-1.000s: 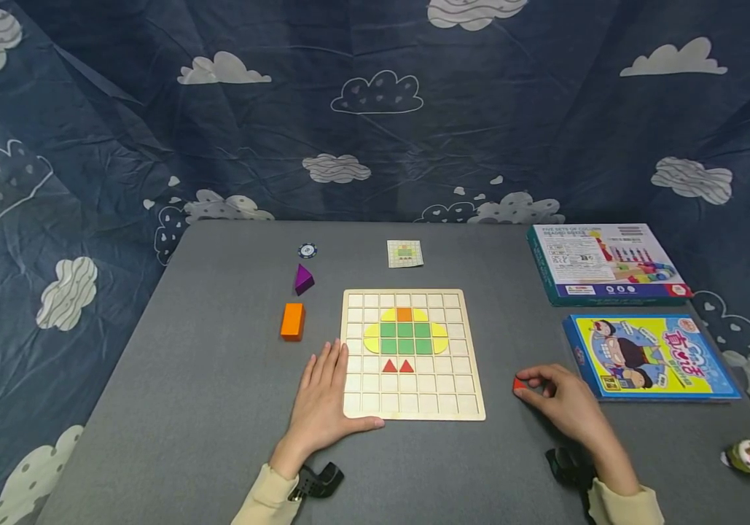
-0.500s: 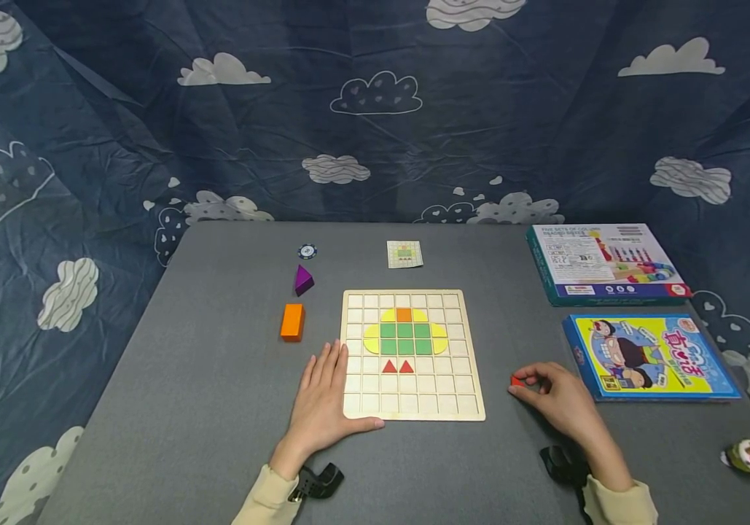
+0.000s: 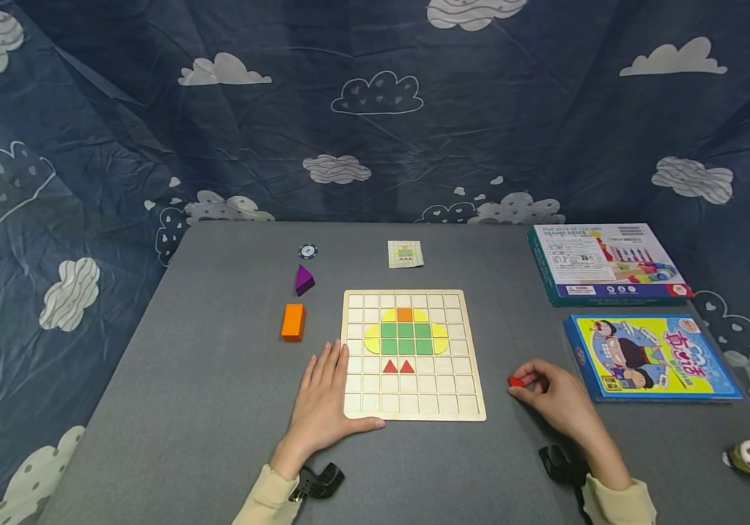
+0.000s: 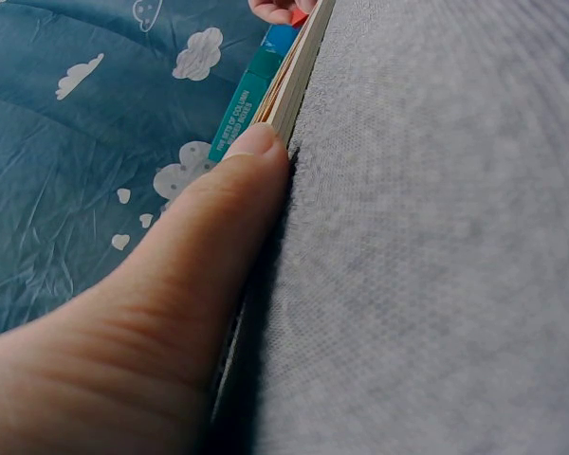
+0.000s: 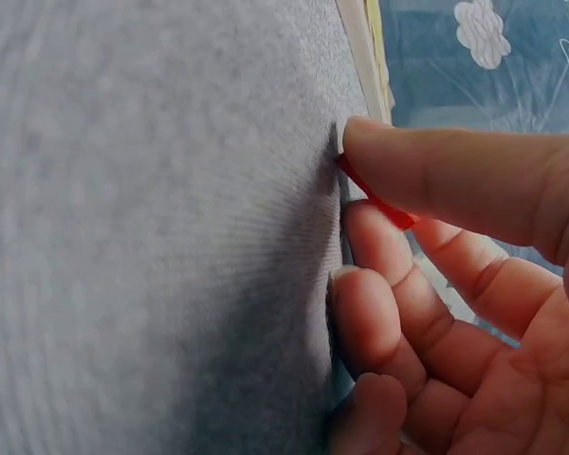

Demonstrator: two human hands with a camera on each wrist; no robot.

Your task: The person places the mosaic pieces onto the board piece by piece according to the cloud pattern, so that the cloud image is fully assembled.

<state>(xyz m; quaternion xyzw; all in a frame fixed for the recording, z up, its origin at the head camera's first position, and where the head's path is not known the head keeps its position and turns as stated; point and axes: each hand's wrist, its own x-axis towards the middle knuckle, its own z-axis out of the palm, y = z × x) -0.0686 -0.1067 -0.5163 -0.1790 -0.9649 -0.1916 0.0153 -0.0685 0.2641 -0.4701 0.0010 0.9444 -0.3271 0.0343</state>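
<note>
My right hand (image 3: 555,397) pinches a small red piece (image 3: 515,381) at my fingertips, down on the grey table (image 3: 217,379), right of the board (image 3: 414,408). My left hand (image 3: 322,397) lies flat against the board's left edge.

Staged tabletop recording setup, not a lived-in room. Grey felt-covered table (image 3: 217,408) backed by a draped blue cloud-print cloth (image 3: 375,109). Boxed children's games (image 3: 604,262) and a wooden grid puzzle board (image 3: 407,397) laid out
</note>
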